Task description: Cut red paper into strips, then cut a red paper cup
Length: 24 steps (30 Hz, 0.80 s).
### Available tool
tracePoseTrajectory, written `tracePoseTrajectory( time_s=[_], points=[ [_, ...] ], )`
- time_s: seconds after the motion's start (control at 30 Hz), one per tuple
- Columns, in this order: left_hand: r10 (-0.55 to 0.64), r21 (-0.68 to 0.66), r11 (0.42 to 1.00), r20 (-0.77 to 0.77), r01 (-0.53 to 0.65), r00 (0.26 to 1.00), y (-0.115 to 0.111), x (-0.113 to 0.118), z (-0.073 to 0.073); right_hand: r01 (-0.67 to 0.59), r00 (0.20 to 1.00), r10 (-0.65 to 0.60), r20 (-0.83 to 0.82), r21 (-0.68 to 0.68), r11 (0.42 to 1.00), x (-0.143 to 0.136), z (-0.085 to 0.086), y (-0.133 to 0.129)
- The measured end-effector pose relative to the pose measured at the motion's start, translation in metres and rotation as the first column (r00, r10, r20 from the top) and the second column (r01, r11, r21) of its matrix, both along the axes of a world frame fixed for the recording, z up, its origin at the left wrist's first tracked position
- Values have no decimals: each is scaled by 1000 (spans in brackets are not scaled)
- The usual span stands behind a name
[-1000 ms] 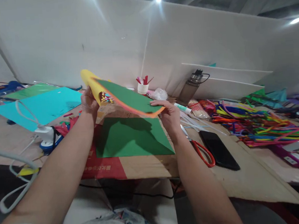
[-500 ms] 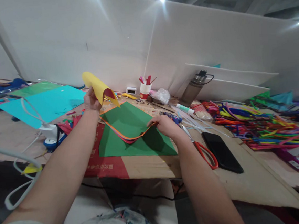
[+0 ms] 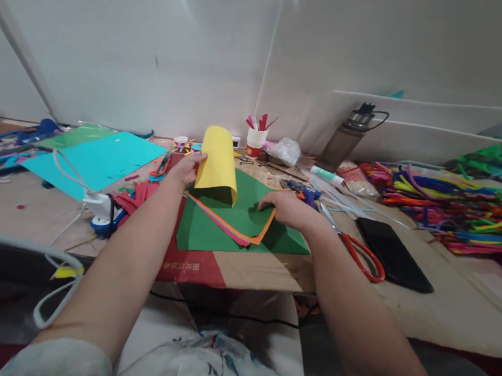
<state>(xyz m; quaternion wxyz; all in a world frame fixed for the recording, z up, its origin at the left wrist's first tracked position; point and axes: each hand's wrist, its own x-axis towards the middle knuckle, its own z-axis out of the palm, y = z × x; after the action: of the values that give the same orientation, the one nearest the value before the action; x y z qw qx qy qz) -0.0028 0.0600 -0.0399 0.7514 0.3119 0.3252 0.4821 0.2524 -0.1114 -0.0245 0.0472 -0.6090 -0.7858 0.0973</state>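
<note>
A curled yellow sheet of paper (image 3: 217,161) is pinched along its left side in my left hand (image 3: 190,168). It stands over a stack of coloured paper (image 3: 254,234), whose green top and orange and pink edges show. My right hand (image 3: 287,209) grips the stack at its right corner, fingers bent over the top and the corner raised a little. Under the stack lies a larger green sheet (image 3: 206,235), partly covered. The fingertips of my left hand behind the yellow paper are hidden.
Red-handled scissors (image 3: 363,257) and a black phone (image 3: 393,252) lie right of my right hand. Behind stand a paper cup (image 3: 256,138) with red sticks and a leaning bottle (image 3: 346,137). Pipe cleaners (image 3: 461,206) pile up at right; a cyan sheet (image 3: 101,165) lies left.
My left hand has brought the yellow sheet rightward over the stack, and it now curls more upright. My right hand stays at the stack's corner. The camera view has shifted slightly.
</note>
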Motion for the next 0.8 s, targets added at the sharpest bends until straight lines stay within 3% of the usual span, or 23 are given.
tracePoseTrajectory(
  time_s=[0.13,0.2,0.3,0.43,0.63,0.8],
  points=[
    [6,-51,999,-56,-9,998,-1,7,-11,239,954,-267,137,192,952,-9,2,-27],
    [39,-29,999,-65,-41,997,-2,10,-13,310,930,-341,137,205,928,-11,-1,-46],
    [52,-13,998,-124,-54,991,-2,13,-12,254,955,-269,126,124,959,-9,-9,-69],
    [47,-1,999,-156,-48,987,1,14,-12,123,968,-129,216,42,991,-4,-19,-80],
    [44,19,999,-159,-41,986,2,13,-14,67,943,-51,330,-38,997,-6,-15,-85],
    [57,7,998,-175,-56,983,-1,14,-10,48,920,-62,388,46,998,-15,-13,-89]
  ],
)
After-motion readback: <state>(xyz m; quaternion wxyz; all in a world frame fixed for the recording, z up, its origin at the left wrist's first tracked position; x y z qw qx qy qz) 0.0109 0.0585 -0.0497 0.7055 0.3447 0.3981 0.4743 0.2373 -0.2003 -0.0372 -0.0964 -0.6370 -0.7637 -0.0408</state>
